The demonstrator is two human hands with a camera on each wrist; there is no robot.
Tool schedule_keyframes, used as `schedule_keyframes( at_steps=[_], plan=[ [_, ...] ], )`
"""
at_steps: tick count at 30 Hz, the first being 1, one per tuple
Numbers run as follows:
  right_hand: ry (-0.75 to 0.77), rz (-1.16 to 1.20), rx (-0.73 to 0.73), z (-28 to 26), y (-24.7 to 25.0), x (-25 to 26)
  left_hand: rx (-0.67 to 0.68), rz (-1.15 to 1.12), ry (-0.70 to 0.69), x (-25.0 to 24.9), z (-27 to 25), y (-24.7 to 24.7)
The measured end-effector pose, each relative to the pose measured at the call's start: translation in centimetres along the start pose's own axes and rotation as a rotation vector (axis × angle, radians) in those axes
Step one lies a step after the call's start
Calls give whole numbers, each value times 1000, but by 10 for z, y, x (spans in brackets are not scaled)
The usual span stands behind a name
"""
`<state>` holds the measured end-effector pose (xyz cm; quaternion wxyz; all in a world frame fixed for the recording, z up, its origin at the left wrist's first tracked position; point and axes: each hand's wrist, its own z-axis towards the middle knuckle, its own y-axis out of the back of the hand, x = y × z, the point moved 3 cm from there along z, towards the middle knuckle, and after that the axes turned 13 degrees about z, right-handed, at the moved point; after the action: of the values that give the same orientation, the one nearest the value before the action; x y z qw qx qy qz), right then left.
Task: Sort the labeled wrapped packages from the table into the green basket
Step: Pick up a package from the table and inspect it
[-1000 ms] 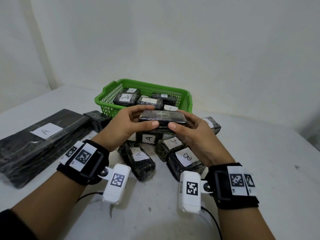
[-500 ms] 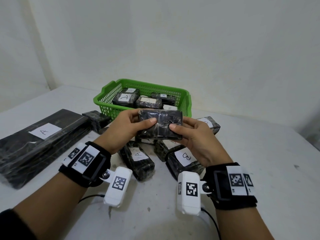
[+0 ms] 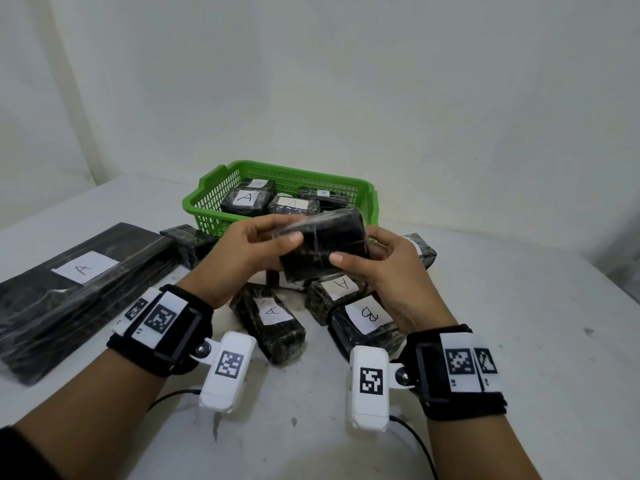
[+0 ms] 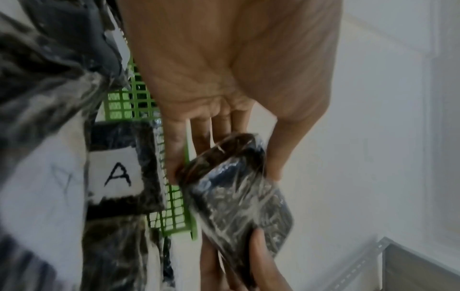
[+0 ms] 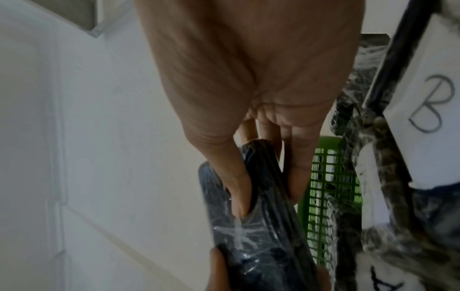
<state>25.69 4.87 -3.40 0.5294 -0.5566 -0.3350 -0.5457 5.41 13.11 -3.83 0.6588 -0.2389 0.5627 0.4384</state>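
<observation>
While both hands are up above the table (image 3: 485, 341), the green basket (image 3: 207, 202) sits behind them at the far side, already holding several black wrapped packages, two of them showing white labels marked A (image 3: 246, 198). More labelled packages lie on the table under the hands: one marked A (image 3: 273, 311) nearer the left wrist and one marked B (image 3: 369, 315) beside the right wrist. A long flat black bundle (image 3: 69, 289) with its own A label lies well to the left.

The held package (image 3: 323, 245), black under clear film, is raised just in front of the basket's near wall, tilted, with no label showing. The left hand (image 3: 242, 258) grips its left end, thumb on the near face, and the right hand (image 3: 391, 268) grips its right end, thumb pressed low on the same face.
</observation>
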Motion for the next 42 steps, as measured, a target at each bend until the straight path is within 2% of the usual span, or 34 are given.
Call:
schedule_keyframes(
  at_steps=[2, 5, 9, 12, 14, 19, 21, 24, 27, 31, 36, 40, 42],
  plan=[
    [61, -41, -2, -1, 1, 5, -17, 148, -43, -2, 0, 6],
    [80, 57, 56, -3, -5, 7, -44, 204, -83, -1, 2, 13],
    [-96, 278, 116, -7, -13, 8, -40, 106, -101, 3, 1, 13],
    [-227, 348, 127, -8, -11, 6, -15, 94, -128, 1, 1, 10],
    [-262, 360, 124, -9, -10, 5, 0, 95, -146, 0, 2, 10],
    [-258, 334, 197, -11, -17, 7, 70, 119, -170, 0, 0, 7],
    [-208, 284, 206, -9, -17, 5, 129, 85, -134, 0, -1, 7],
    [-133, 138, 128, -1, -15, -2, 194, 89, -27, 5, -2, 3],
    [-109, 26, 118, 1, -15, -8, 143, 155, 29, 5, -3, -5],
    [-173, 146, 220, -4, -17, -4, 28, -14, 17, 2, 1, -2],
    [-142, 103, 174, 0, -12, -7, 154, 3, -8, -3, -4, -5],
    [-118, 112, 141, 0, -12, -8, 97, 92, 17, 0, -2, 1],
    [-93, 91, 125, 0, -14, -6, 118, 80, 28, 0, -3, 1]
  ],
)
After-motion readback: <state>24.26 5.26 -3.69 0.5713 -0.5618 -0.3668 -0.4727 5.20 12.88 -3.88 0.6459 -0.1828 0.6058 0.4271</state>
